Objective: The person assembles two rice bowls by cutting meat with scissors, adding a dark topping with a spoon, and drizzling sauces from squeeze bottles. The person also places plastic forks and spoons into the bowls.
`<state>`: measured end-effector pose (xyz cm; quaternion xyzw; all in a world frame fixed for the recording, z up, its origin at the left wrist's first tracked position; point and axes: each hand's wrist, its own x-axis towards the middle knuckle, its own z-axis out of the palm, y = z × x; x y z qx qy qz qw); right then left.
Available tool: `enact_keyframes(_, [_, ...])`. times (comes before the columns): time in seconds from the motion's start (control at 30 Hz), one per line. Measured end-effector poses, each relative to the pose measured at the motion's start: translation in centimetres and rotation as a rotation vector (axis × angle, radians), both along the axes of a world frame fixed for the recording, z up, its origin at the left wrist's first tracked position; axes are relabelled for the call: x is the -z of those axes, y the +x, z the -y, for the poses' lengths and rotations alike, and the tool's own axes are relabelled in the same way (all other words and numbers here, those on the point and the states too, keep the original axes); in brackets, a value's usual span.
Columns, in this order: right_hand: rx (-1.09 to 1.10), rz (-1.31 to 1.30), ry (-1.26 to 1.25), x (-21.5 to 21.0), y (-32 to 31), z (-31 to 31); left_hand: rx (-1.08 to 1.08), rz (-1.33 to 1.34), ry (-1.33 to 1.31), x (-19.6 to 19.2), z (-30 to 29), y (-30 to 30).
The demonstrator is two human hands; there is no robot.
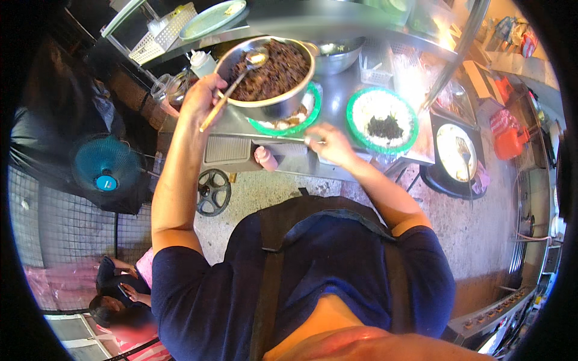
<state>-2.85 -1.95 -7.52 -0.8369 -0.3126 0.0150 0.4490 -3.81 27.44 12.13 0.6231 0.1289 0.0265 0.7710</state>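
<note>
My left hand (205,94) is closed on the left side of a metal pot (265,109) full of dark brown, chopped-looking food (280,69). A metal spoon (257,57) lies on the food, and its wooden handle (214,114) passes out over the rim beside my left hand. Partly hidden under the pot is a plate with a green rim (289,131), with food on it. By the counter's front edge, my right hand (331,144) has curled fingers; what they hold, if anything, is too small to make out. To its right sits another green-rimmed plate (412,129) with dark food on white.
Behind the pot stand a steel bowl (337,57), a white squeeze bottle (203,62) and a white basket (376,71). A pink bottle (265,157) is below the counter edge. A plate with a fork (456,150) is at right, a fan (107,171) at left; a person (123,289) sits lower left.
</note>
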Motion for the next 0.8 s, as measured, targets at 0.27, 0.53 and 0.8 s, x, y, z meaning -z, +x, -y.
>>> enact_keyframes(0.27, [-0.095, 0.481, -0.383, 7.0, 3.4, -2.5, -0.295, 0.171, -0.162, -6.7, -0.8, 13.6])
enact_keyframes(0.53, [-0.075, 0.667, -0.174, 7.7, 3.6, 0.1, -0.496, 0.095, -0.434, -4.1, -6.6, 30.7])
enact_keyframes(0.8, [0.049, 0.59, -0.164, 10.5, 3.7, 1.0, -0.204, 0.193, -0.547, -1.2, -1.3, 33.3])
